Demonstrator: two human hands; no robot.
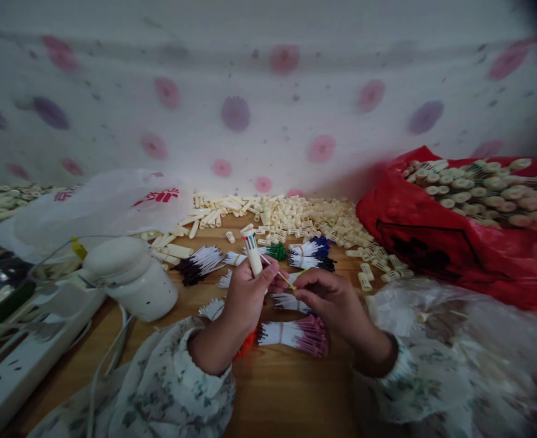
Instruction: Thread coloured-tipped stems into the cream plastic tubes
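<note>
My left hand (246,298) is closed around a cream pen barrel (252,250) held upright, its top end showing several coloured refill tips. My right hand (327,298) pinches a thin yellow-tipped refill (286,281) that slants toward the barrel's lower end. Both hands hover over the wooden table (286,389). Beneath them lie bundles of white refills with coloured tips: pink (298,334), green (275,251), blue (311,246), and dark purple (197,264).
Heaps of small cream plastic parts (295,219) spread along the back. A red bag (455,243) of assembled barrels sits right, clear plastic bags (469,340) lie at front right, a white bag (99,207) at left. A white jar-like object (131,277) and cables stand left.
</note>
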